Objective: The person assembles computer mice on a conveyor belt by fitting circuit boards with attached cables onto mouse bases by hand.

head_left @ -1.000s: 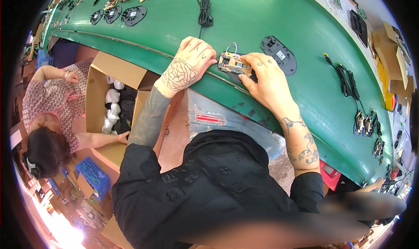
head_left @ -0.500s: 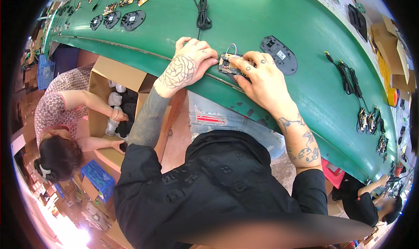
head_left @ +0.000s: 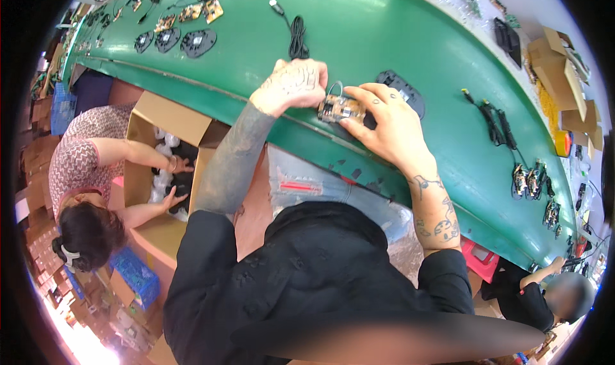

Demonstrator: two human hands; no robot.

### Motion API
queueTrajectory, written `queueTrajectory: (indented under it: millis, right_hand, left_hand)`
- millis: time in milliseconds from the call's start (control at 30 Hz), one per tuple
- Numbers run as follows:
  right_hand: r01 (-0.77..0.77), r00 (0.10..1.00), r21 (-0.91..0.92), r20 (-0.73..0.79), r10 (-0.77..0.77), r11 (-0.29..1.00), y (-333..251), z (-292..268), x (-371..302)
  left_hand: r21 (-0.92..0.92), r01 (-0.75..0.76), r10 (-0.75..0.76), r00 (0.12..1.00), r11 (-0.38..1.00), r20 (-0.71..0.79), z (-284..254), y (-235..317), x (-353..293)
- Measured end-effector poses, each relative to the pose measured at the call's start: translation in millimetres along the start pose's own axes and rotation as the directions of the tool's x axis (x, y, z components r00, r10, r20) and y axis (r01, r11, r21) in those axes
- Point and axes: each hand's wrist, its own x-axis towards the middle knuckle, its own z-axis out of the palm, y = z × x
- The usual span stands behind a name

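My right hand (head_left: 389, 123) grips a small tan circuit board (head_left: 334, 110) at the near edge of the green bench, with thumb and fingers pressed on its right side. A thin looped wire (head_left: 335, 87) rises from the board's far edge. My left hand (head_left: 293, 86) is closed into a loose fist just left of the board; what its fingers hold is hidden. Right behind it lies a coiled black USB cable (head_left: 297, 37), its near end hidden by the hand. Beyond my right hand rests a dark oval plate, like a mouse base (head_left: 402, 89), partly covered by the fingers.
More dark oval plates (head_left: 198, 43) and tan boards (head_left: 213, 10) lie far left. Black cables (head_left: 496, 125) with boards attached are on the right. To the left, a co-worker (head_left: 83, 179) reaches into a cardboard box (head_left: 170, 115). Another person (head_left: 528, 307) sits far right.
My left hand has turned and closed into a fist, moving slightly right toward the board. The right hand still holds the board. The co-worker's hands have opened over the box. The view has shifted slightly.
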Motion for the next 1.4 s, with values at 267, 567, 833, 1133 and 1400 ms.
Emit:
queueTrajectory:
  millis: [267,567,833,1133,1400]
  right_hand:
    - [-0.204,0.979,-0.206,-0.062,0.195,0.957,61,-18,-20]
    - [-0.154,0.985,-0.115,-0.096,0.143,0.981,74,-17,-30]
    - [-0.223,0.974,-0.102,0.024,0.226,0.970,67,-52,-56]
    - [-0.117,0.979,-0.092,0.154,0.130,0.989,51,-44,-49]
    - [0.043,0.990,-0.027,0.132,-0.039,0.999,52,-26,-46]
  left_hand:
    - [0.116,-0.395,0.406,0.813,0.911,-0.418,33,0,-52]
    - [0.220,-0.248,0.330,0.756,0.943,-0.565,81,16,-86]
    - [0.199,-0.253,0.318,0.643,0.947,-0.696,70,27,-21]
    - [0.034,-0.470,0.376,0.657,0.882,-0.653,68,45,74]
    - [-0.038,-0.559,0.421,0.666,0.829,-0.616,72,64,96]
